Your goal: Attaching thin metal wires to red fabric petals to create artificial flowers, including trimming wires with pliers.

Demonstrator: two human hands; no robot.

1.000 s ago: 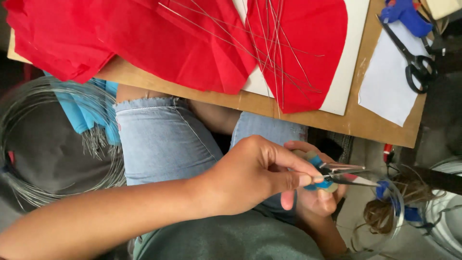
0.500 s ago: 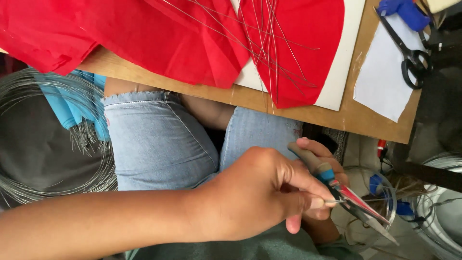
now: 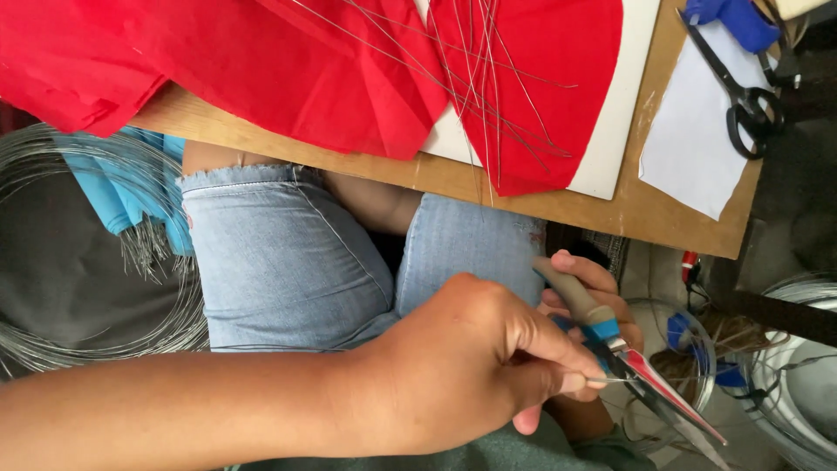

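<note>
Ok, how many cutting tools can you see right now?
2: pliers gripped in the right hand, and black scissors on the wooden board. Others may be out of frame.

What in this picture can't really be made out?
- Right hand, head view: mostly hidden behind the left hand and the pliers.
- Wire piece pinched at the left fingertips: too thin to follow.
- Pliers tip: cut off near the bottom edge.
- Scissors on the board: blades partly under a blue tool.

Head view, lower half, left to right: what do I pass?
Wire coil → denim knee → left hand → pliers → white tub.
</note>
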